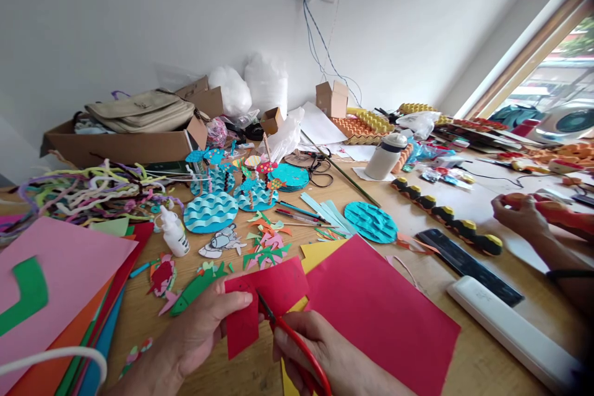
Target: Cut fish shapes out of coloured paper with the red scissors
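Note:
A piece of red paper (281,281) is pinched in my left hand (208,315), thumb on top; one strip of it hangs down below the thumb. My right hand (310,346) is closed around red-handled scissors (297,337), whose dark blades meet the paper just right of my left thumb. Under and beside my right hand lies a large red sheet (380,309), with a yellow sheet (320,252) partly beneath it. Left of the paper rests a green paper fish (197,288), partly hidden by my left hand.
Paper scraps (269,247), a glue bottle (175,232) and blue wavy discs (211,211) lie beyond my hands. Coloured sheets (69,260) are stacked at left. A long white device (510,328) lies at right, near another person's hands (524,219). A white bottle (385,158) stands farther back.

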